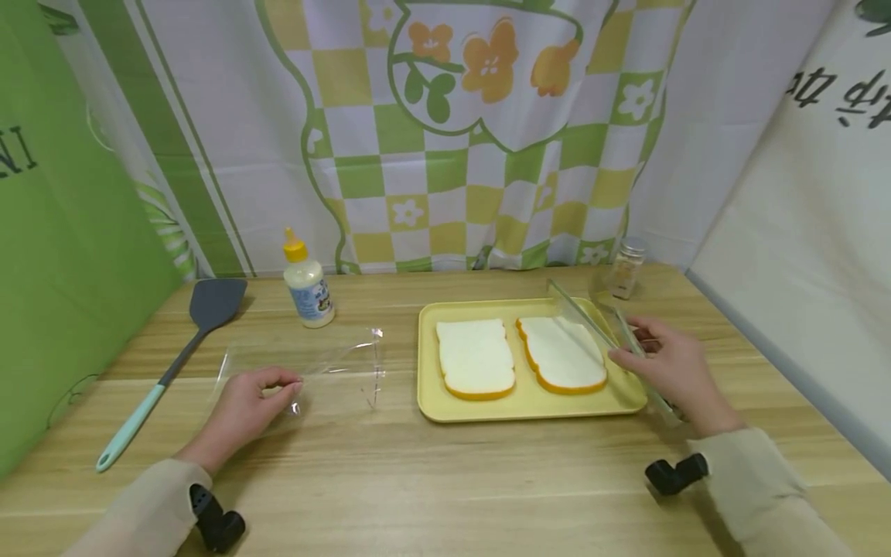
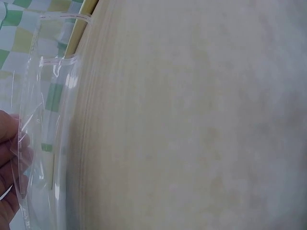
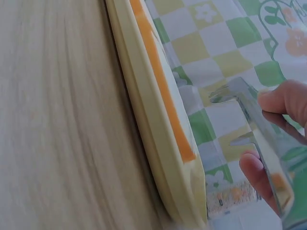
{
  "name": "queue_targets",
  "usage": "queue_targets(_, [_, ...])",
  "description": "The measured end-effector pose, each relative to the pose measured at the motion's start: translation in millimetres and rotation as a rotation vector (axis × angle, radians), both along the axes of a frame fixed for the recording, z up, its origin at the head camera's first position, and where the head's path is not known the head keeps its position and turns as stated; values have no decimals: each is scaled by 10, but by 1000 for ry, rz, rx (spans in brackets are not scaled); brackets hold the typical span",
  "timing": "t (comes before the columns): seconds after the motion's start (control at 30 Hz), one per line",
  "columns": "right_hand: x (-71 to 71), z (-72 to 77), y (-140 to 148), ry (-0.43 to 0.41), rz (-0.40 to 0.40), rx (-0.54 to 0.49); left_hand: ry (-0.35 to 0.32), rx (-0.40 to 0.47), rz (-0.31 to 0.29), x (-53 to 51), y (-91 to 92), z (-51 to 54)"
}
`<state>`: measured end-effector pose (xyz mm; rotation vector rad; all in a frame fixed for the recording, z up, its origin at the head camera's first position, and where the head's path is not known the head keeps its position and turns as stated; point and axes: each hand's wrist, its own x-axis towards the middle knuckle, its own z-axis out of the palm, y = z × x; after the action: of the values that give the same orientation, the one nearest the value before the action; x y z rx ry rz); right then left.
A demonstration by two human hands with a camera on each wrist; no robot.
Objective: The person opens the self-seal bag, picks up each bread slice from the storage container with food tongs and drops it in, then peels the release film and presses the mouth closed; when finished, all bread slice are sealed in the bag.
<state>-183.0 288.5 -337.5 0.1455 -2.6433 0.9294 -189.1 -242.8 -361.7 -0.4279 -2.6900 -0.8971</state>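
Faces a white fabric curtain printed with green and yellow checks and orange flowers, with a bright green cloth to the left. Works over a pale wood-grained table, both forearms in beige sleeves. Has on it, right of centre, a shallow yellow rectangular tray with rounded corners. Holds, left of the tray and apart from it, a clear, creased plastic bag, pinching it between thumb and fingers of the left hand. Has at the far left a spatula with a flat dark grey head and mint-green handle, lying slantwise, head towards the curtain. Has on the tray two white bread-shaped slices with orange crust edges, side by side with a gap between. Grasps in the right hand a pair of shiny silver metal tongs, arms apart, by the tray's right end, one arm overlapping the right-hand slice in the head view; cannot tell whether touching it. Has beyond the bag an upright squeeze bottle with yellow nozzle and blue label, and, behind the tray's right end, a small clear jar with silver lid.
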Motion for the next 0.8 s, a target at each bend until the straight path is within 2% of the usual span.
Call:
queue_targets(0.17, [-39, 15, -126, -16, 56, -22, 3, -9, 6, 2, -13, 13])
queue_targets(0.33, [-107, 4, -238, -47, 79, -17, -8, 2, 13, 4, -16, 18])
queue_targets(0.8, [-324, -169, -477, -100, 198, -84, 12, 15, 14, -4, -2, 6])
